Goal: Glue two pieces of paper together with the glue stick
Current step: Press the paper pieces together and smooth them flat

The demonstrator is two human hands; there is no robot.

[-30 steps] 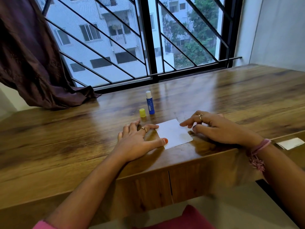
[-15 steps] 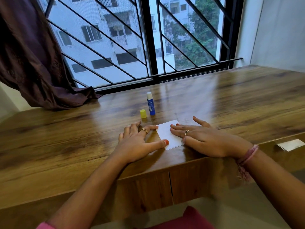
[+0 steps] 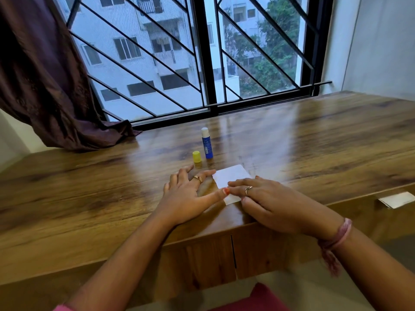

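White paper (image 3: 231, 179) lies flat on the brown wooden worktop (image 3: 89, 194), near the front edge. The left hand (image 3: 187, 198) rests on the wood just beside the paper. Its grip is spread: the fingers are straight, and the thumb tip touches the paper's left edge. The right hand (image 3: 267, 202) lies flat on the paper's near right part, fingers straight and side by side, pressing down. Behind the paper stands the blue glue stick (image 3: 206, 144), upright, with its white top showing. Its yellow cap (image 3: 197, 156) stands just beside it on the left. Another small white paper (image 3: 396, 199) sits far off on the right. A dark curtain (image 3: 45, 86) hangs at the left of the window.
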